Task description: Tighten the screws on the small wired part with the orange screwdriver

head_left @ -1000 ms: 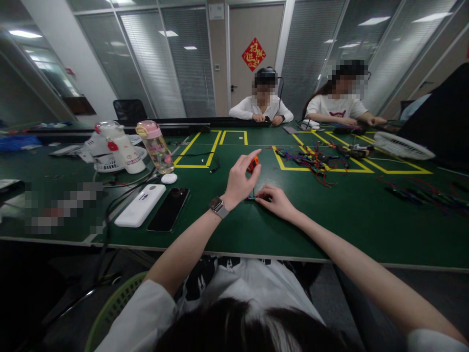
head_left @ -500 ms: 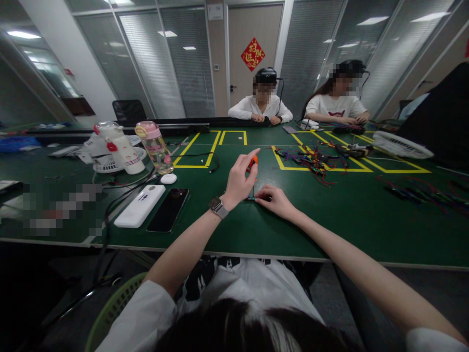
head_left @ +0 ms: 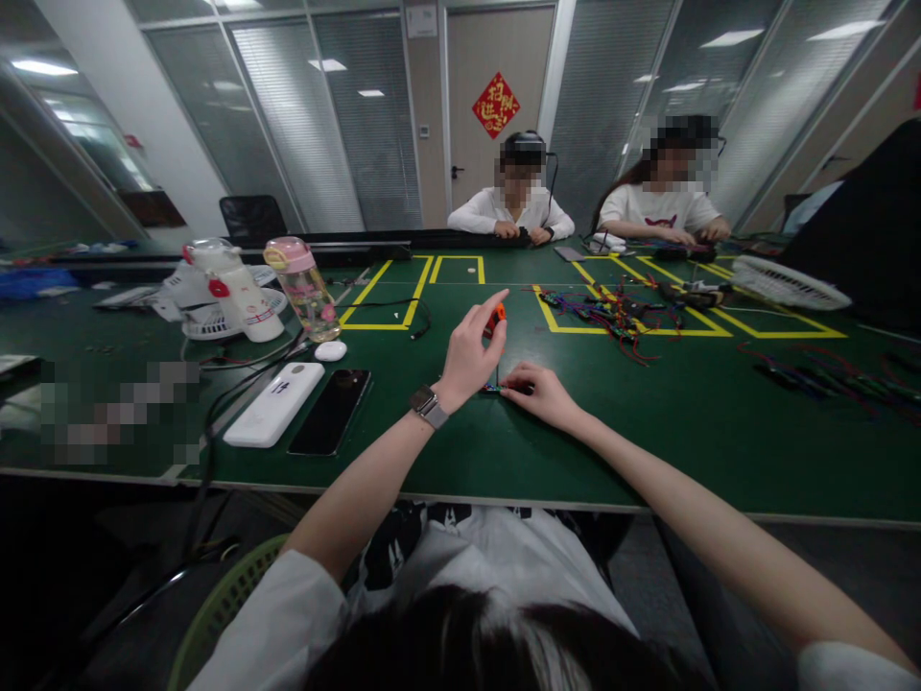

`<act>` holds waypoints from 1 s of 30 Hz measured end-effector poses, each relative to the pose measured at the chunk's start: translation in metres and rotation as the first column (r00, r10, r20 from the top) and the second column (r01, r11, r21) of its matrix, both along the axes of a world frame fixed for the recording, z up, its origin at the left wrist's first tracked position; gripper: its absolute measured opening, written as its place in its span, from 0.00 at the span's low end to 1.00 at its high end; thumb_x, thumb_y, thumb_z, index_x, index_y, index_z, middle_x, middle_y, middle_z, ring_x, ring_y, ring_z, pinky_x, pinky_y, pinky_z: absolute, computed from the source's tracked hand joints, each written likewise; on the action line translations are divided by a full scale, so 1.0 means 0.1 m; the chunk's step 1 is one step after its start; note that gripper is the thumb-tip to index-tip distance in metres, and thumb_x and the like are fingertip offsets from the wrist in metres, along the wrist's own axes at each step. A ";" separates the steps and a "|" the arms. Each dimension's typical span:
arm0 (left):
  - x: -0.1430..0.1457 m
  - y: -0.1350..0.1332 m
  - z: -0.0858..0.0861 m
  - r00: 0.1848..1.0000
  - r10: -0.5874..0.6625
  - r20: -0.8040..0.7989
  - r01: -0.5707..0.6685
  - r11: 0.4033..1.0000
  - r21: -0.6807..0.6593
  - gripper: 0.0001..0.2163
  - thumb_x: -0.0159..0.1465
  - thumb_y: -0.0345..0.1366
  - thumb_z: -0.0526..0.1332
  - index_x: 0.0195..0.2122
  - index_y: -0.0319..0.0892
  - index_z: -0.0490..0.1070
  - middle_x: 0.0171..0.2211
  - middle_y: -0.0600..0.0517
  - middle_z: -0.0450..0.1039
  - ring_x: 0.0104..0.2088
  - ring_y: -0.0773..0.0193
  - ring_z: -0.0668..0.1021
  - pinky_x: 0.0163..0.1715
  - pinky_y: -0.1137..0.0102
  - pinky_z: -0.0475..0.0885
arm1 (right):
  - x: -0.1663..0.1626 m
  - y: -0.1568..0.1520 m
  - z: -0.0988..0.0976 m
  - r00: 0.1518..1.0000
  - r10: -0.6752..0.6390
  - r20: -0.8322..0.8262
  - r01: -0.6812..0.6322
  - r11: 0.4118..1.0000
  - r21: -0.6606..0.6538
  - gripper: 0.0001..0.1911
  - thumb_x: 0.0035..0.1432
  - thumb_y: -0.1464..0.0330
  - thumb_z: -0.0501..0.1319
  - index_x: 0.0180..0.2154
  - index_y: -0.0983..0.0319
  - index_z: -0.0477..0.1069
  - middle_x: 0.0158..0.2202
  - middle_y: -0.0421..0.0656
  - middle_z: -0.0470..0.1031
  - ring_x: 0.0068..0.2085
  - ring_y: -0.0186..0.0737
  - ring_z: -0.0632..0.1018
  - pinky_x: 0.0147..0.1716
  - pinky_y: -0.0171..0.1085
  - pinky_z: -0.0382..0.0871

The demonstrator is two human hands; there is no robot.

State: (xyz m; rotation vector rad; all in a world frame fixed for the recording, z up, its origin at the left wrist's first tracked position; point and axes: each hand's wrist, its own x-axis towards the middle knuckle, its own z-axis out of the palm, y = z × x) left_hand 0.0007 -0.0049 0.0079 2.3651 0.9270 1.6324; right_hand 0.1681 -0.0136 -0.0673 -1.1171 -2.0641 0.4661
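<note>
My left hand (head_left: 469, 357), with a watch on the wrist, is raised over the green table (head_left: 648, 432) and pinches the orange handle of a small screwdriver (head_left: 495, 321) that stands upright, its thin shaft pointing down. The tip meets a small dark part (head_left: 495, 389) lying on the table. My right hand (head_left: 541, 393) rests flat-knuckled on the table and pinches that part from the right, holding it in place. The two hands are close together near the table's middle.
A white power bank (head_left: 274, 404) and a black phone (head_left: 330, 412) lie at the left, behind them two bottles (head_left: 306, 290) and a cable. A heap of coloured wires (head_left: 615, 315) lies inside yellow tape marks. Two people sit across. A green basket (head_left: 216, 614) stands below left.
My left fingers have shifted slightly on the screwdriver's handle, as in a twist. My right hand and the part have stayed in place.
</note>
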 end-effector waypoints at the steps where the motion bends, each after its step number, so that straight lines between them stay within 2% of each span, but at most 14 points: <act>1: 0.00 0.00 0.00 1.000 0.014 0.000 -0.014 1.000 0.005 0.16 0.68 0.34 0.52 0.57 0.45 0.60 0.42 0.49 0.70 0.37 0.66 0.74 0.39 0.69 0.73 | 0.00 0.00 0.00 1.000 0.000 -0.002 0.000 1.000 0.005 0.06 0.54 0.69 0.63 0.34 0.63 0.77 0.32 0.43 0.72 0.32 0.36 0.74 0.33 0.36 0.69; 7: 0.00 0.00 0.00 0.999 0.047 -0.008 -0.046 0.999 0.011 0.18 0.66 0.36 0.56 0.58 0.47 0.60 0.39 0.51 0.68 0.34 0.67 0.72 0.36 0.71 0.72 | 0.00 -0.01 0.01 1.000 -0.017 0.007 0.017 1.000 0.014 0.06 0.53 0.70 0.63 0.34 0.62 0.77 0.32 0.43 0.73 0.32 0.36 0.74 0.34 0.36 0.70; 14: -0.01 0.00 -0.01 1.000 -0.004 0.011 0.005 1.000 -0.030 0.18 0.68 0.32 0.50 0.59 0.46 0.58 0.42 0.49 0.68 0.37 0.66 0.73 0.40 0.70 0.72 | 0.01 -0.03 0.03 0.999 -0.020 0.035 0.020 1.000 0.007 0.06 0.53 0.70 0.63 0.34 0.63 0.77 0.32 0.44 0.73 0.32 0.37 0.75 0.33 0.37 0.70; 21: -0.01 -0.01 0.01 0.998 0.067 -0.015 -0.066 0.998 0.023 0.15 0.67 0.35 0.53 0.56 0.45 0.63 0.39 0.50 0.67 0.36 0.66 0.71 0.37 0.71 0.71 | 0.00 -0.04 0.05 0.999 -0.028 0.029 0.027 0.999 0.017 0.05 0.54 0.70 0.63 0.33 0.63 0.77 0.32 0.44 0.73 0.32 0.38 0.75 0.34 0.37 0.69; 27: 0.00 0.00 0.00 1.000 0.009 0.004 -0.010 1.000 0.021 0.17 0.69 0.33 0.50 0.58 0.45 0.59 0.42 0.49 0.69 0.38 0.67 0.73 0.40 0.70 0.71 | 0.01 -0.02 0.04 0.999 -0.022 0.035 0.022 1.000 0.000 0.05 0.54 0.70 0.62 0.32 0.63 0.77 0.31 0.44 0.73 0.32 0.37 0.74 0.33 0.36 0.68; 30: 0.00 0.01 0.00 1.000 0.018 0.012 -0.018 0.999 0.039 0.16 0.68 0.33 0.52 0.57 0.44 0.60 0.40 0.50 0.70 0.36 0.68 0.72 0.39 0.71 0.71 | 0.02 -0.02 0.04 0.999 -0.019 0.044 0.019 1.000 -0.003 0.05 0.54 0.70 0.62 0.32 0.64 0.77 0.31 0.44 0.73 0.32 0.37 0.74 0.33 0.36 0.68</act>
